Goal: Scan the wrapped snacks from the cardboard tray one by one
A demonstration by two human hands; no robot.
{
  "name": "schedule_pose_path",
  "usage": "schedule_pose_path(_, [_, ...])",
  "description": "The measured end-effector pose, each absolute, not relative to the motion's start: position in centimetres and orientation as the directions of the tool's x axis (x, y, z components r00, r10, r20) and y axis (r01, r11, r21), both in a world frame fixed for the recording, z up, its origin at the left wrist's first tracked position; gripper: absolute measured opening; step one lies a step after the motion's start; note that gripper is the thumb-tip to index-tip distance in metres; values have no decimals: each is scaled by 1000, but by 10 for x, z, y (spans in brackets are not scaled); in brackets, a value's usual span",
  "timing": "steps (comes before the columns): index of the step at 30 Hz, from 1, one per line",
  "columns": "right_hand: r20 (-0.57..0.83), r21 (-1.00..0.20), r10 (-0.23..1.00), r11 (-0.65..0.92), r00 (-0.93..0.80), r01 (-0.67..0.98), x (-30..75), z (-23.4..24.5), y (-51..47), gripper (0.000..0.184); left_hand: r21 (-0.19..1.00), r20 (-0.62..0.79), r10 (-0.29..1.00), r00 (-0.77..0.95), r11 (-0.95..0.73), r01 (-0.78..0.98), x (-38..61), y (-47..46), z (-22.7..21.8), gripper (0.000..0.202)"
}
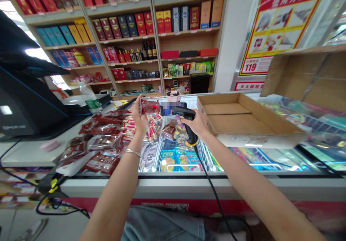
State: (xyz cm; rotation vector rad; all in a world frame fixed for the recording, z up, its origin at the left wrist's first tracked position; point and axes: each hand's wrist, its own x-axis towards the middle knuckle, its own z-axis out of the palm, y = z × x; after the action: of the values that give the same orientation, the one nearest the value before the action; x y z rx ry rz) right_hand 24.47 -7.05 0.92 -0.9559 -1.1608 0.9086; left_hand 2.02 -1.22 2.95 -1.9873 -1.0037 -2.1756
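My left hand (139,117) is raised over the freezer, holding a small red foil snack packet (150,106) upright by its edge. My right hand (196,123) grips the black handle of a corded barcode scanner (187,127), whose head points toward the packet. A blurred phone screen (173,108) sits between them, at the scanner's top. The scanner's black cable (207,183) hangs down past the freezer's front edge. Below my left hand, a heap of red sausage packets (104,140) lies on the counter.
A flat cardboard box (238,120) rests on the freezer to the right. A cash register (27,104) and a water bottle (90,98) stand at left. The open wire-basket freezer (173,158) holds snacks. Shelves of boxed liquor (159,21) rise behind, near a red poster (281,24).
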Motion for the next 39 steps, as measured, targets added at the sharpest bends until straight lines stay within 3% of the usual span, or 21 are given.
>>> schedule_pose_path(9, [319,-939,921,340,225,-58,248,20,-76,52,434,901,397,-176,-794,425,19,-12,29,58])
schedule_pose_path(16, [250,-902,945,306,211,-303,248,28,-80,48,468,883,401,-243,-784,409,17,-5,26,63])
schedule_pose_path(22, [203,-873,948,289,245,-393,249,27,-77,42,487,870,388,-305,-775,402,17,-4,25,66])
schedule_pose_path(39, [132,-939,969,189,208,-288,246,19,-73,42,436,900,383,-209,-770,465,17,-8,27,65])
